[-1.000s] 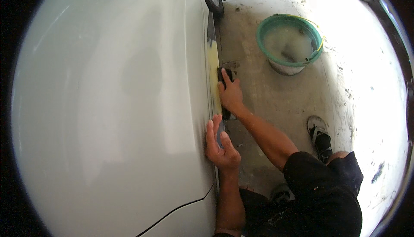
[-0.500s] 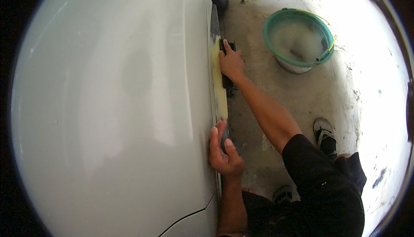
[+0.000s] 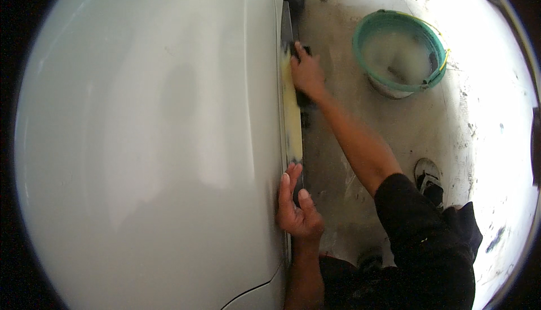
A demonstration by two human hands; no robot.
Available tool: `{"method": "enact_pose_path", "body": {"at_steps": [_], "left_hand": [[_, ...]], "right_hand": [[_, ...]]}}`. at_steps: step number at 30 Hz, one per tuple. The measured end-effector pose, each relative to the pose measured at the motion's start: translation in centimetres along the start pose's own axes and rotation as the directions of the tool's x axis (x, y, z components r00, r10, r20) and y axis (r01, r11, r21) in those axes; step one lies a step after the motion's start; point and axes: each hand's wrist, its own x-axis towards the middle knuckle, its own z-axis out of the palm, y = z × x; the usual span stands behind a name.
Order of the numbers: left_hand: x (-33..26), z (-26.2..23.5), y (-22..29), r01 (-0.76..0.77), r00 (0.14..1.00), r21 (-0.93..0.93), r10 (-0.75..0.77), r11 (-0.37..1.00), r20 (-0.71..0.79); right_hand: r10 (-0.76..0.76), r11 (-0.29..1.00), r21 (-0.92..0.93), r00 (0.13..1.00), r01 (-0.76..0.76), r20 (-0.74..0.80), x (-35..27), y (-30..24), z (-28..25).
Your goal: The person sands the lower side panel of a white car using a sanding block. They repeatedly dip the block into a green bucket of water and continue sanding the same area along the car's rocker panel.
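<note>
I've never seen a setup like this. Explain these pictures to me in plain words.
There is no machine here, just a person's two bare hands. The view comes from a camera worn on the head, looking down; its wide lens bends straight edges. The pale car fills the left side. The right hand holds a black block against the yellowish patch on the car's side. The left hand, fingers loosely bent, is at the car's side, holding nothing I can see. On the floor stands a green-rimmed bucket of cloudy liquid.
</note>
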Motion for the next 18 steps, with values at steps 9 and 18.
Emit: {"method": "enact_pose_path", "body": {"at_steps": [9, 18], "left_hand": [[-0.1, 0.0, -0.3, 0.017, 1.000, 0.029, -0.016, 0.999, -0.003], [-0.1, 0.2, -0.1, 0.010, 1.000, 0.014, -0.010, 1.000, -0.005]], "right_hand": [[0.013, 0.998, -0.068, 1.000, -0.013, 0.005, 0.9, -0.1, 0.5], [-0.148, 0.987, -0.065, 0.989, 0.148, 0.011, 2.7, 1.4, 0.3]]}}
